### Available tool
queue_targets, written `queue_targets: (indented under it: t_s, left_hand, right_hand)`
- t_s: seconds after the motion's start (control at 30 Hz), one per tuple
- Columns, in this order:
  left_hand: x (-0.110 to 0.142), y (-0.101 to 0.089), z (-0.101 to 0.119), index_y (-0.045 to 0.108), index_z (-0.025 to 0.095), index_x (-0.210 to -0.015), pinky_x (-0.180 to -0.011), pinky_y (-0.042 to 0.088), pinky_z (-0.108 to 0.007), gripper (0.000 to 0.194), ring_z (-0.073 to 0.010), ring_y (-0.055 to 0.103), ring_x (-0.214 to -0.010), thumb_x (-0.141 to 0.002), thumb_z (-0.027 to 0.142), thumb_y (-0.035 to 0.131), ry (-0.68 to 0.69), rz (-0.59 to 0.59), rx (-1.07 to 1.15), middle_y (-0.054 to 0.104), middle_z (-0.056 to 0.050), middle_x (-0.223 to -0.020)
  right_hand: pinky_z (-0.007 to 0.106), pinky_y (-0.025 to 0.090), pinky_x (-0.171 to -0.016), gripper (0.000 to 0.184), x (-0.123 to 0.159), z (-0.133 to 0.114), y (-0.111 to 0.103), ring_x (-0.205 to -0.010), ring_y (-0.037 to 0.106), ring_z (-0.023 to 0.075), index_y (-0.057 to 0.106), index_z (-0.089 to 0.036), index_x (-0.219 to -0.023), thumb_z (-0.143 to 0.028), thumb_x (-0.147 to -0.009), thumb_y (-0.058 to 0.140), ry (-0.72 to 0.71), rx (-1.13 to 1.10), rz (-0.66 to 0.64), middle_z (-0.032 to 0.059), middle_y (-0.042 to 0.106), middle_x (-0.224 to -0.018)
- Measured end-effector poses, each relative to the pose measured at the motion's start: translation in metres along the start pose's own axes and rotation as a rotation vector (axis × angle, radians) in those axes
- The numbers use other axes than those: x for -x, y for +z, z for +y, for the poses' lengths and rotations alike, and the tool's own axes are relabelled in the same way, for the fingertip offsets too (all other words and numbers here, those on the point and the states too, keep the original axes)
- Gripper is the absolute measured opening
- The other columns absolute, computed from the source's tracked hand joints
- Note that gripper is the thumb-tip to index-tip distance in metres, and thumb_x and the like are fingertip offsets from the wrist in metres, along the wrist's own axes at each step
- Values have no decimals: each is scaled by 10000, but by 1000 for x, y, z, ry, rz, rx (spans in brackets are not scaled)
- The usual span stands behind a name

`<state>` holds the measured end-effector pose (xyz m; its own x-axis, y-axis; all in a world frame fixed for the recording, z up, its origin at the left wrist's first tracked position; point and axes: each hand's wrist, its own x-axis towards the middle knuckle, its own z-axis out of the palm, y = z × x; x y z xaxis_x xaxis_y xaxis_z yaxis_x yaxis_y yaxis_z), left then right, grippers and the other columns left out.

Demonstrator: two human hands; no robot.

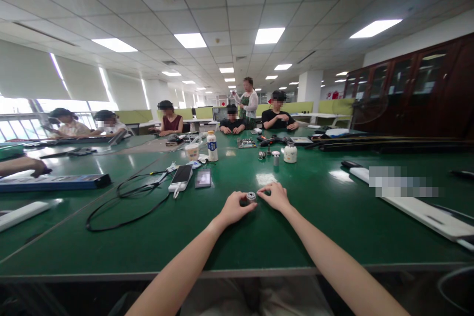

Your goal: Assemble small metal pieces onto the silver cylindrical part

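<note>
Between the thumb and fingers of my left hand (236, 207) is a small round silver metal part (251, 196), upright on or just above the green table, with holes showing in its top. Just right of it, my right hand (276, 196) has thumb and forefinger brought together in a pinch. Whatever the pinch may hold is too small to make out. Farther back stand a small grey cylinder with a white top (276, 158) and a white jar (290, 153), with small metal pieces (262, 155) beside them.
A phone (180, 178) with a black cable (124, 229) lies left on the green table (207, 252). A bottle (212, 146) and paper cup (192, 152) stand behind. At right lies a long white bar (411, 205). A co-worker's hand (31, 166) is over a blue strip (59, 182); several people sit beyond.
</note>
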<state>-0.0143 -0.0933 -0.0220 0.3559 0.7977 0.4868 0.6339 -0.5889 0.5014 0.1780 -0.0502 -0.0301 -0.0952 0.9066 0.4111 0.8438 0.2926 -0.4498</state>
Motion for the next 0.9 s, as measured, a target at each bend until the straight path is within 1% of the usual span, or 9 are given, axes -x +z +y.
queue_targets:
  t_s: [0.13, 0.23, 0.33, 0.4, 0.47, 0.57, 0.63, 0.7, 0.9]
  left_hand:
    - [0, -1, 2, 681, 191, -856, -720, 391, -272, 262, -174, 557, -771, -765, 420, 594, 6, -5, 22, 650, -17, -787]
    - [1, -1, 3, 680, 190, -860, -717, 391, -271, 260, -174, 556, -770, -766, 417, 595, 9, -4, 19, 650, -17, -783]
    - [1, -2, 3, 681, 187, -854, -713, 390, -271, 258, -173, 553, -761, -769, 415, 593, 12, -5, 15, 647, -18, -774]
    - [1, -2, 3, 681, 185, -855, -710, 390, -270, 260, -171, 551, -759, -769, 414, 593, 13, -7, 17, 645, -19, -771]
    - [1, -1, 2, 678, 185, -859, -709, 390, -268, 261, -170, 549, -762, -768, 415, 593, 12, 0, 20, 644, -19, -777]
    - [1, -1, 2, 672, 181, -844, -705, 390, -266, 257, -170, 549, -760, -762, 414, 600, 13, 12, 17, 641, -18, -774]
    - [1, 0, 1, 671, 179, -836, -701, 390, -264, 245, -170, 551, -756, -758, 402, 606, 17, 10, 16, 641, -18, -768]
    - [0, 1, 1, 671, 178, -835, -697, 389, -262, 233, -167, 552, -748, -759, 388, 605, 23, 7, 17, 643, -18, -767]
    - [-1, 2, -1, 670, 175, -801, -682, 385, -261, 251, -169, 547, -730, -757, 411, 596, 28, 4, 2, 638, -23, -746]
  right_hand:
    - [423, 337, -857, 248, -1, 3, 2, -1047, 474, 279, 727, -341, -878, -497, -737, 596, 18, 0, -26, 54, 615, -1039]
    - [450, 334, -863, 236, -1, 5, 2, -1061, 471, 297, 732, -344, -862, -492, -733, 600, 16, -12, -25, 57, 619, -1057]
    - [464, 343, -857, 221, -2, 6, 3, -1035, 492, 305, 741, -322, -829, -470, -732, 609, -2, -44, -7, 66, 639, -1027]
    - [458, 360, -849, 216, -3, 4, 3, -1001, 517, 299, 740, -299, -819, -448, -746, 601, -20, -90, 39, 66, 660, -982]
    - [436, 382, -849, 224, -4, 0, 3, -965, 546, 274, 729, -269, -836, -419, -776, 574, -63, -180, 122, 63, 676, -944]
    - [368, 426, -832, 239, -3, -11, 1, -890, 585, 213, 700, -219, -868, -384, -817, 535, -200, -386, 225, 62, 679, -901]
    - [325, 452, -793, 238, 0, -20, 0, -833, 597, 181, 682, -202, -876, -373, -832, 523, -287, -512, 216, 55, 673, -875]
    - [302, 463, -759, 229, 3, -28, -2, -795, 599, 165, 667, -194, -872, -368, -838, 522, -326, -585, 176, 44, 667, -850]
    - [278, 456, -715, 206, 12, -37, -7, -735, 586, 151, 637, -182, -796, -356, -838, 536, -362, -590, 132, 25, 637, -757]
